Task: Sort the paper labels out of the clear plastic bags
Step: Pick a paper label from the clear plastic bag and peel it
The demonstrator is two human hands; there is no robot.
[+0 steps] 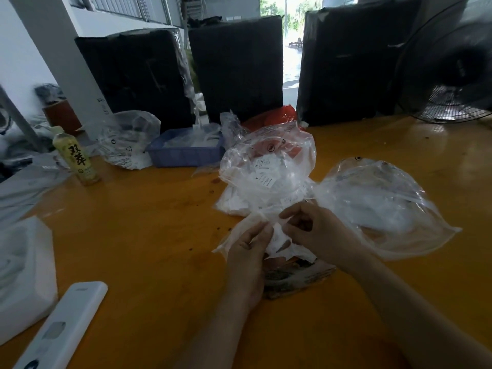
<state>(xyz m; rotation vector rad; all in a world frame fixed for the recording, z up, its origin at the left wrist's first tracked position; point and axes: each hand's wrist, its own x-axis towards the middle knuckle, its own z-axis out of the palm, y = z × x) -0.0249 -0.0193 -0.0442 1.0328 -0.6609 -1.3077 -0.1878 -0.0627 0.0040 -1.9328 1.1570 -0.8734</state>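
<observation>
My left hand (249, 251) and my right hand (316, 230) meet at the middle of the orange table (149, 235). Between them they pinch a small clear plastic bag (279, 242) with white paper labels inside. Behind it stands a puffed clear bag (269, 171) full of white paper labels. A larger clear bag (386, 206) lies to the right, touching my right wrist. What my fingertips grip inside the small bag is hidden.
A blue tray (183, 153) with plastic bags sits at the back, beside another clear bag (127, 141) and a drink bottle (76, 155). A white remote (61, 328) and white packet (24, 275) lie near left. Black wrapped boxes (237, 65) and a fan (450, 75) stand behind.
</observation>
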